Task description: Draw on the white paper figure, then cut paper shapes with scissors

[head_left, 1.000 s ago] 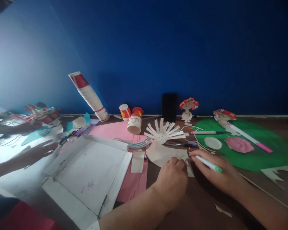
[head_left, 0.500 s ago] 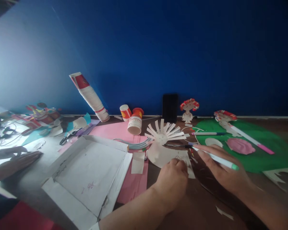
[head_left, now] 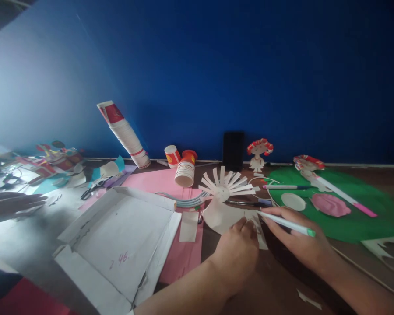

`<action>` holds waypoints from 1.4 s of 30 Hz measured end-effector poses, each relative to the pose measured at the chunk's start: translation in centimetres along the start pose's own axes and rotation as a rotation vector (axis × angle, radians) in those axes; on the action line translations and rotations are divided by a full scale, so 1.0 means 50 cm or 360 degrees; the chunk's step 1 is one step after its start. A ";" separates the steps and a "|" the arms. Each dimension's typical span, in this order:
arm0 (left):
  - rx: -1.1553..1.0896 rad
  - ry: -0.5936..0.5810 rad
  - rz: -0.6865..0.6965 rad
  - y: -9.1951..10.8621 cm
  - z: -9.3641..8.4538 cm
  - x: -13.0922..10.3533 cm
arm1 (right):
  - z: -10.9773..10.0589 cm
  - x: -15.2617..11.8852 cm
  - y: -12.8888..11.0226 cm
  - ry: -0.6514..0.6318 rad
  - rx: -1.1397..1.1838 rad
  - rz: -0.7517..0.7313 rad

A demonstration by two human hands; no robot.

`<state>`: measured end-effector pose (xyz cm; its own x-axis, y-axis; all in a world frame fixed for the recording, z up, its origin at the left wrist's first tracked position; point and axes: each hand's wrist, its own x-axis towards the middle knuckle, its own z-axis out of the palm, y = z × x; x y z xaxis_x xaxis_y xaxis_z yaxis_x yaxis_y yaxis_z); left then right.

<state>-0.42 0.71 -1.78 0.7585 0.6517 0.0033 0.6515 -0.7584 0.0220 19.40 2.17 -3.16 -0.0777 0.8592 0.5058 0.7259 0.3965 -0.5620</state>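
Note:
My right hand [head_left: 300,238] is closed in a writing grip around a white marker [head_left: 287,223] with a green end. The marker's tip is by the right part of a white paper piece [head_left: 216,216], close to my left fingers. My left hand [head_left: 238,251], fingers curled, presses on that paper, and its fingertips hide part of it. Just above the paper lies a round paper face [head_left: 220,192] with white strips fanned out around it. A dark pen [head_left: 246,203] lies between the face and my right hand.
An open white box lid [head_left: 118,245] lies to the left on pink paper [head_left: 144,179]. Behind are a leaning cup stack [head_left: 128,138], a black phone [head_left: 233,151] and a standing paper doll [head_left: 258,155]. Green paper [head_left: 367,197] holds markers and cutouts. Another person's hand [head_left: 16,204] is far left.
My right hand has brought the marker down and left, closer to the paper. My left hand still presses on the paper. The other person's hands at far left have shifted.

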 end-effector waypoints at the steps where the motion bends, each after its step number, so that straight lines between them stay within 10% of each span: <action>1: 0.0019 -0.0038 0.0014 -0.001 -0.002 0.001 | 0.001 0.000 0.002 -0.0004 0.0001 0.0006; 42: -0.0206 0.0057 -0.0177 -0.005 -0.011 -0.001 | 0.032 -0.002 0.033 -0.0133 0.0048 0.0192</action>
<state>-0.62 0.89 -1.25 0.6795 0.7331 0.0292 0.7218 -0.6750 0.1529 19.51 3.26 -5.22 -0.0489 0.9246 0.3777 0.7125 0.2973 -0.6355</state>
